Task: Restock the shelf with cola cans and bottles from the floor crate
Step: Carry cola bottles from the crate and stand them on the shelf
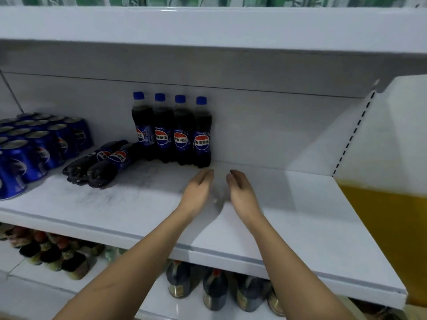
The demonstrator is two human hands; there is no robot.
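Both hands empty: left hand point(198, 190) and right hand point(240, 192) relaxed, loosely spread over shelf point(288, 204). Four Pepsi bottles point(172, 130) upright at back wall; two lying bottles point(99, 163) beside Pepsi cans point(39, 144). Risk: lying bottles could roll off; careless reach could topple upright row.

4 upright cola bottles point(172, 130) with blue caps against the shelf point(288, 204) back, 2 lying bottles point(99, 163) left, blue cans point(34, 144) clustered far left
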